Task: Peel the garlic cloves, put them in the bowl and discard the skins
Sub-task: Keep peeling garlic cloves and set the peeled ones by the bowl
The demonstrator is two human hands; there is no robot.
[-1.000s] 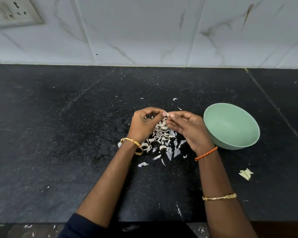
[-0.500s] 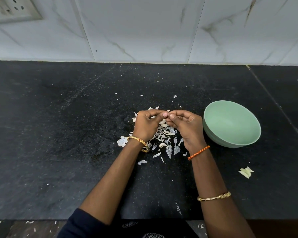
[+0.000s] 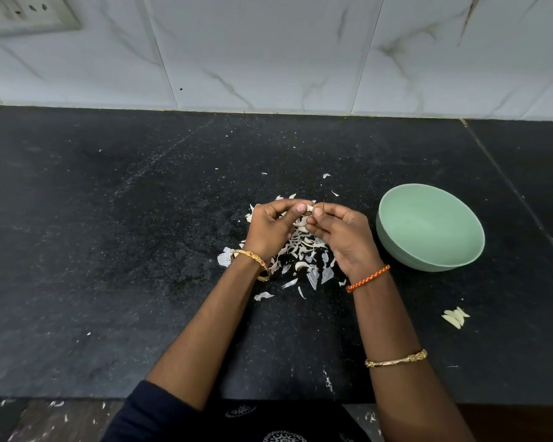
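Left hand [image 3: 270,228] and right hand [image 3: 342,232] both pinch one small pale garlic clove [image 3: 309,208] between curled fingertips, above the heap of white papery skins [image 3: 304,250] on the black stone counter [image 3: 109,250]. The pale green round bowl [image 3: 430,228] stands just right of the hands; a few pale peeled cloves [image 3: 455,317] lie nearer, to its right.

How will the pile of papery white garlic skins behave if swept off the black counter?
The pile of papery white garlic skins looks thin, curled and loose, so it is probably very light and floppy. Flakes already lie scattered across the black stone counter, so a sweep would likely scatter some. The flat ones may cling and resist pinching.
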